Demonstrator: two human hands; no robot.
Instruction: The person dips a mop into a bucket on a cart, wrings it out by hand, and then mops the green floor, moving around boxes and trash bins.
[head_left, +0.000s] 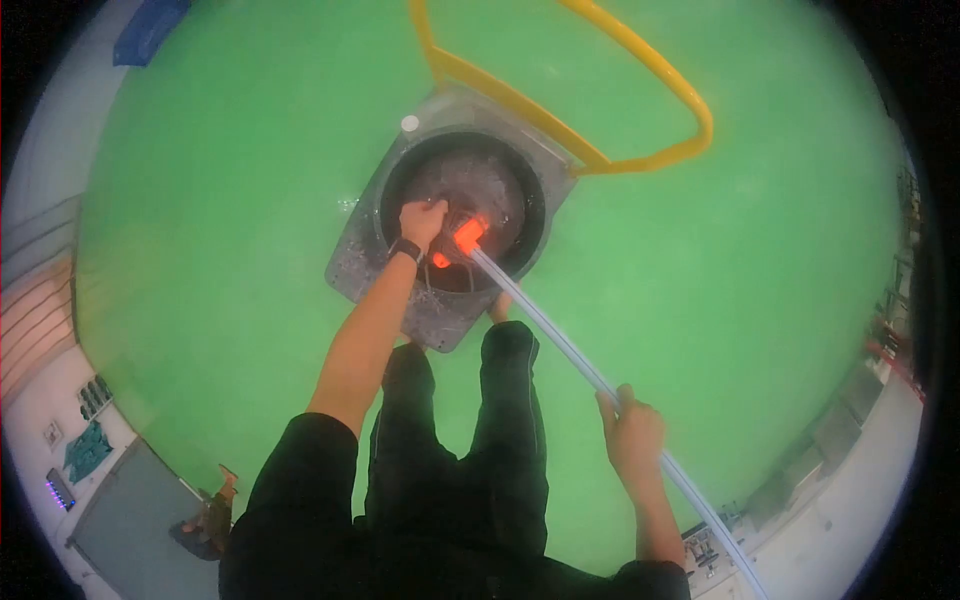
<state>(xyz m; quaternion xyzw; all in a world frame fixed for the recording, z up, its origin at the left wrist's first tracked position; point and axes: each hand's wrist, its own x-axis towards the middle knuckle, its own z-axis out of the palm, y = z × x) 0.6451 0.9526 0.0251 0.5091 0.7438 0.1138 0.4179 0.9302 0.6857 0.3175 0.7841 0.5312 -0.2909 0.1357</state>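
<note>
A round dark tub (545, 205) of murky water sits in a grey square base in front of my feet. The orange connector (468, 235) of a long pale pole (560, 340) is over the water, with another orange piece (440, 260) beside it. My left hand (423, 222), with a dark band at the wrist, is inside the tub just left of the connector. Its fingers are curled closed; what they hold is hidden. My right hand (632, 435) is wrapped round the pole, which slants down to the lower right.
A yellow tubular handle (690, 110) rises from the base's far side. Green floor (720, 260) surrounds it. Another person (207, 522) is at the lower left near a grey door (140, 520). Shelving and equipment line the right wall.
</note>
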